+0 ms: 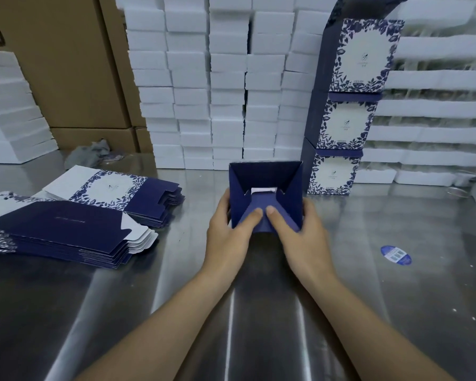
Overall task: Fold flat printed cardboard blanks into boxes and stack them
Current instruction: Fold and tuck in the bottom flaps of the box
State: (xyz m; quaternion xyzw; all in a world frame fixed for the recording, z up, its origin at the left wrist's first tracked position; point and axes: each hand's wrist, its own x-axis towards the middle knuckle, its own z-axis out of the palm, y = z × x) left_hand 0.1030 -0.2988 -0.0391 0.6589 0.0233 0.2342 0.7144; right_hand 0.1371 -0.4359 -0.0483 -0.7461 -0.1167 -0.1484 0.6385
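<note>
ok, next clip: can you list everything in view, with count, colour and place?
half-folded box: one, dark blue, centre of the table, open top facing the camera
flat blanks: two piles, dark blue and white with floral print, left on the table
finished boxes: at least three, blue-and-white floral, stacked upright at the right back
foam blocks: many, white, stacked along the back and at both sides
cartons: several, brown, back left
cloth: one, grey, crumpled behind the blanks
sticker: one, blue oval, right on the table
table: one, shiny metal
left hand: grips the box's left side, thumb on the flap
right hand: grips the right side, thumb on the flap
</note>
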